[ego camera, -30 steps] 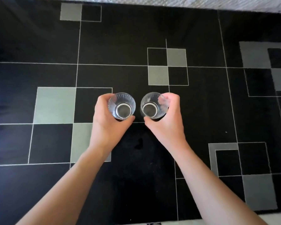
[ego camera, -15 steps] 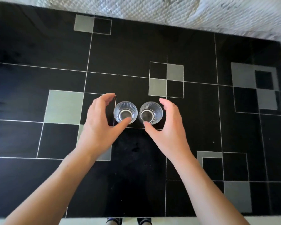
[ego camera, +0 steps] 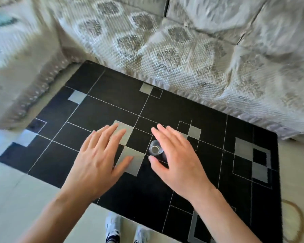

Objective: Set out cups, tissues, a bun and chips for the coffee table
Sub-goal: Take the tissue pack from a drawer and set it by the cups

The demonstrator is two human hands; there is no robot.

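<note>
Black table [ego camera: 209,134] by sofa [ego camera: 182,55], 1 cup [ego camera: 155,149].

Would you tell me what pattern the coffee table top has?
The coffee table is black with thin white lines and grey squares, seen in the head view.

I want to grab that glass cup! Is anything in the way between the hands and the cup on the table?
Nothing visible blocks it. The glass cup stands on the black table, right beside the open right hand, just past its thumb. Between the open left hand and the cup lies only bare tabletop.
</note>
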